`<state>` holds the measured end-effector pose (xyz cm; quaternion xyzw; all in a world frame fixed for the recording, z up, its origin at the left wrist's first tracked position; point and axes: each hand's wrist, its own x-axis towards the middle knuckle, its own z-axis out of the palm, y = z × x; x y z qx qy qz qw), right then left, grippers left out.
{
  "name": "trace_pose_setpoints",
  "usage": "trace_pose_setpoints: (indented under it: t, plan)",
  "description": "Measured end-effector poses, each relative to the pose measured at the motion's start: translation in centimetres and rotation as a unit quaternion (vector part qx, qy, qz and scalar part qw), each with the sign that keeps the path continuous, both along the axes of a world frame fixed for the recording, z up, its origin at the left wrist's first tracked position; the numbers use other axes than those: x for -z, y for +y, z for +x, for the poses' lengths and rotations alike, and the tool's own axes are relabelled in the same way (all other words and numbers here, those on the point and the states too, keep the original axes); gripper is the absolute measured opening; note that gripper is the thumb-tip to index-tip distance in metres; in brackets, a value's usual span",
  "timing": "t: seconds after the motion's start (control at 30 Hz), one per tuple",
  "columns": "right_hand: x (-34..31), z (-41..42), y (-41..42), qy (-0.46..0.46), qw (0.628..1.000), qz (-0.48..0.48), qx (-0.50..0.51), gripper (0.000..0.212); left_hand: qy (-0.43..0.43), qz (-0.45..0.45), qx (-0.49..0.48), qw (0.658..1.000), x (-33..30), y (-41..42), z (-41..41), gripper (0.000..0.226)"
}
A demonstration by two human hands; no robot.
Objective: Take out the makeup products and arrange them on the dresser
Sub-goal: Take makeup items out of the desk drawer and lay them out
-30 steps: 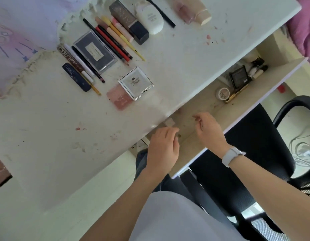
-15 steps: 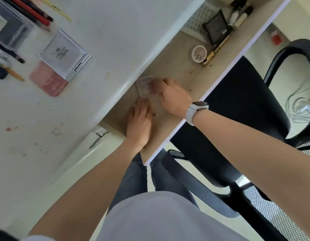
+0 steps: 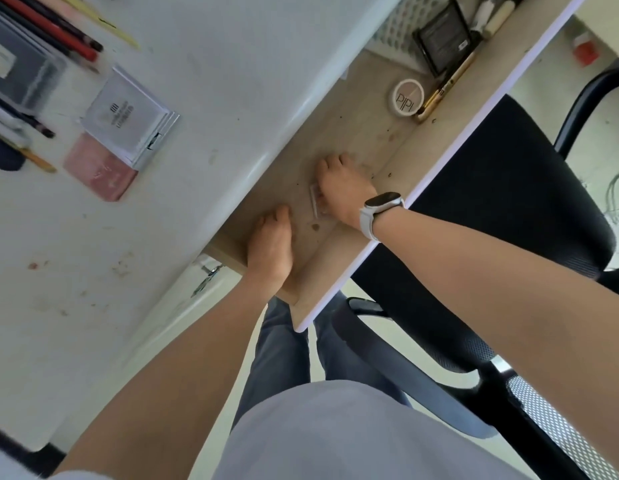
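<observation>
The left hand point(image 3: 270, 251) lies flat in the drawer point(image 3: 356, 147), fingers straight and together. Just beyond, the right hand point(image 3: 342, 190) curls its fingers on a small clear case point(image 3: 315, 201). I think it should lift straight up, clear the dresser point(image 3: 232, 81) edge, and join the compact point(image 3: 129, 114).

A black office chair point(image 3: 502, 188) stands beside the drawer, with white cables point(image 3: 618, 199) on the floor.
</observation>
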<state>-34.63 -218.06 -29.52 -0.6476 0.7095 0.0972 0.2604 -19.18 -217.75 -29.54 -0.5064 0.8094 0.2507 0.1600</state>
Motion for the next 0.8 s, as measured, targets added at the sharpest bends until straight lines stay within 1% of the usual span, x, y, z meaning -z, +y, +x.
trace_pose_setpoints:
  t: [0.07, 0.13, 0.2, 0.27, 0.33, 0.4, 0.47, 0.53, 0.6, 0.67, 0.7, 0.8]
  plan:
    - [-0.1, 0.1, 0.1, -0.003, 1.000, -0.001, -0.014, 0.032, 0.027, 0.041, -0.028, 0.998, -0.5, -0.3, 0.3, 0.032]
    - [-0.4, 0.0, 0.0, -0.018, 1.000, 0.005, -0.023, 0.033, 0.068, 0.049, -0.068, 0.994, -1.9, -0.2, 0.5, 0.031]
    - [-1.2, -0.5, 0.1, -0.061, 0.997, 0.034, -0.026, 0.027, 0.113, 0.050, -0.098, 0.987, -3.9, 0.1, 0.8, 0.032]
    - [-2.5, -1.6, 0.3, -0.116, 0.991, 0.070, -0.007, 0.022, 0.161, 0.049, -0.106, 0.980, -6.0, 0.1, 1.1, 0.029]
    - [-4.3, -2.9, 0.4, -0.178, 0.979, 0.095, 0.040, 0.022, 0.224, 0.021, -0.115, 0.968, -8.5, -0.4, 1.1, 0.025]
    - [-6.6, -4.3, 0.0, -0.244, 0.961, 0.099, 0.090, 0.022, 0.284, -0.051, -0.122, 0.950, -10.9, -1.7, 0.6, 0.022]
    - [-9.1, -5.3, -1.0, -0.301, 0.942, 0.074, 0.130, 0.017, 0.323, -0.107, -0.146, 0.929, -13.1, -3.8, -0.2, 0.021]
    - [-11.6, -5.7, -2.4, -0.371, 0.908, 0.028, 0.193, 0.010, 0.350, -0.113, -0.196, 0.909, -14.7, -6.4, -1.2, 0.016]
    - [-13.2, -5.4, -3.9, -0.418, 0.866, -0.047, 0.269, 0.009, 0.361, -0.112, -0.260, 0.888, -15.8, -9.3, -2.0, 0.010]
    - [-13.7, -4.4, -5.6, -0.419, 0.834, -0.119, 0.339, 0.006, 0.345, -0.117, -0.303, 0.881, -16.2, -11.9, -2.4, 0.010]
    - [-13.7, -3.8, -6.6, -0.408, 0.827, -0.143, 0.360, 0.007, 0.328, -0.116, -0.310, 0.885, -16.3, -13.0, -2.5, 0.010]
    - [-13.5, -2.1, -9.5, -0.365, 0.830, -0.164, 0.389, 0.021, 0.294, -0.116, -0.306, 0.898, -15.7, -15.3, -2.5, 0.012]
